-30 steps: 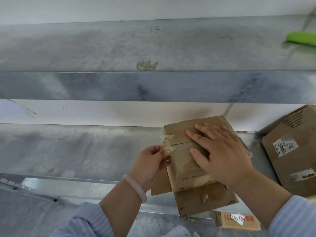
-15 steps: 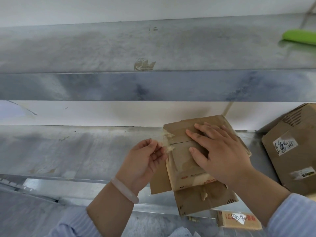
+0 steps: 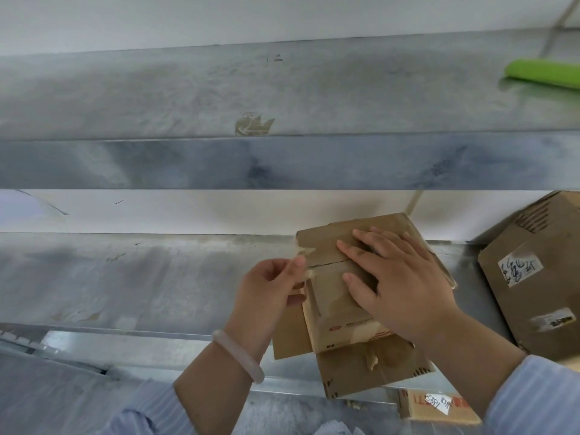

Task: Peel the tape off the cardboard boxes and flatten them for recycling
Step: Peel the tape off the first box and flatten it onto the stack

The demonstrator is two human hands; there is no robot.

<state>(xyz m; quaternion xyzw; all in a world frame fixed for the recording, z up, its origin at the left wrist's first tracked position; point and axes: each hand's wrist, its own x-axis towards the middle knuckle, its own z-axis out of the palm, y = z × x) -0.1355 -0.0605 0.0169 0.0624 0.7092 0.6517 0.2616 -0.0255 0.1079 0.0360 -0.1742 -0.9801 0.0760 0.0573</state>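
A small brown cardboard box (image 3: 329, 299) lies on the metal shelf (image 3: 125, 277), its lower flaps splayed open toward me. My right hand (image 3: 398, 284) presses flat on its top, fingers spread. My left hand (image 3: 270, 290) sits at the box's left edge, thumb and fingers pinched on a curl of clear tape (image 3: 303, 255) still stuck along the top seam. A white bangle circles the left wrist.
A bigger taped box (image 3: 533, 277) with a handwritten label stands at the right. Another labelled box (image 3: 436, 406) lies below the shelf edge. The upper shelf (image 3: 282, 161) carries a green object (image 3: 543, 73) and a stuck tape scrap (image 3: 252, 124).
My left hand has moved left and up from the box's edge, drawing the tape strip away from the seam. The right hand stays pressed on the box.
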